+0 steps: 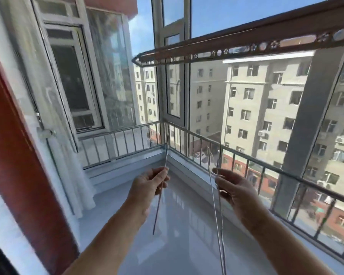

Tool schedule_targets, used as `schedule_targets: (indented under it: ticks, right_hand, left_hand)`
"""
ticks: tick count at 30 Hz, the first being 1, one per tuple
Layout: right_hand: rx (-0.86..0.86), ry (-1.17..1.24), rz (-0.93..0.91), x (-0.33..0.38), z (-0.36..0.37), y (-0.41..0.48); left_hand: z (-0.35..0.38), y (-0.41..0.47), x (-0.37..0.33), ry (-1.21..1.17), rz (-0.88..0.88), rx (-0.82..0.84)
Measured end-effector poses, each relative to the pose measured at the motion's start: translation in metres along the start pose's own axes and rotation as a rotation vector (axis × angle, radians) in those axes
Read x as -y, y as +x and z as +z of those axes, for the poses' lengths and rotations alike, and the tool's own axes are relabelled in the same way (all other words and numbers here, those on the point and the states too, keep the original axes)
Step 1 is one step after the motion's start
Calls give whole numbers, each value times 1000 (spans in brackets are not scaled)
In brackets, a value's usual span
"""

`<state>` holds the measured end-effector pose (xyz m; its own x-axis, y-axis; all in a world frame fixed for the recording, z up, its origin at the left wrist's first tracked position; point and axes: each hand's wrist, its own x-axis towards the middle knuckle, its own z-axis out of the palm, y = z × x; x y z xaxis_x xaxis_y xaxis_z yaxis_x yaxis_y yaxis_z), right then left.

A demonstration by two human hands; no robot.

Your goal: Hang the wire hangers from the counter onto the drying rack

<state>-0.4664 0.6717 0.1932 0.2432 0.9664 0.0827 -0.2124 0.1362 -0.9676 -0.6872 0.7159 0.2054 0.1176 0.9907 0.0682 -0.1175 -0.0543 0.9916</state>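
My left hand pinches a thin silver wire hanger, seen edge-on, its hook end reaching up toward the railing corner. In my right hand is a second wire hanger, also edge-on, running down past the frame's bottom. Both hands are raised over the glossy grey counter. The drying rack, a brown bar with decorative cut-outs, runs overhead from centre to upper right, well above both hangers. Nothing hangs on it.
A metal railing lines the window edge behind the counter. Tall glass windows show apartment blocks outside. A white curtain and a red-brown door frame stand at the left.
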Motion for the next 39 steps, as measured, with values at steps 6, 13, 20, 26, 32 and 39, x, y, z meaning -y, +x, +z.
schedule_targets:
  ticks: [6,13,20,26,32,39]
  right_hand:
    - [98,-7,-29,-10,65,103]
    - [213,32,-51,1,133,237]
    - [259,19,-94,4,200,375]
    - [256,-57,-184,1,269,489]
    - [188,-69,-230,5,332,596]
    - [115,-100,-261,3,375,719]
  left_hand:
    - [-52,96,-20,-55,48,-103]
    - [-91,220,-41,-94,81,-182]
    - [-133,351,-59,-137,77,-260]
    - [-179,477,-78,-100,119,-223]
    - [-223,606,-104,-76,138,-135]
    - [-247,747,-116,-85,142,-76]
